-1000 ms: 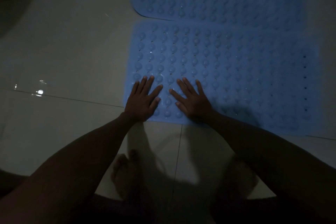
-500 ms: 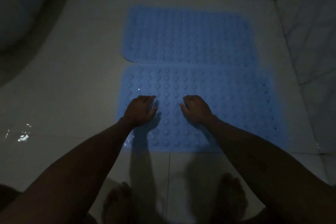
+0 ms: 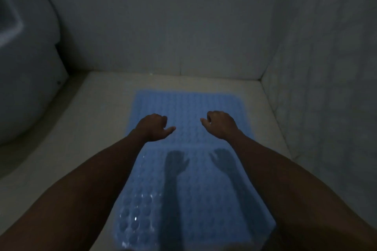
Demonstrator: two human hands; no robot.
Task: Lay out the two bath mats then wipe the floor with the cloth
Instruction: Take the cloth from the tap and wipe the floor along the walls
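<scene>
Left hand [image 3: 153, 128] and right hand [image 3: 221, 123] loosely curled, holding nothing, above two blue mats [image 3: 189, 199]

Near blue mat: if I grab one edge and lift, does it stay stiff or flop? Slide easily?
The near mat probably flops: it looks thin and lies flat against the floor. Glints on its bumps suggest wetness, so perhaps slippery to grip. Likely light.

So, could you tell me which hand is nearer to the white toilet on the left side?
Left. The left hand hangs above the blue mats nearer the white toilet; the right hand is farther across.
</scene>
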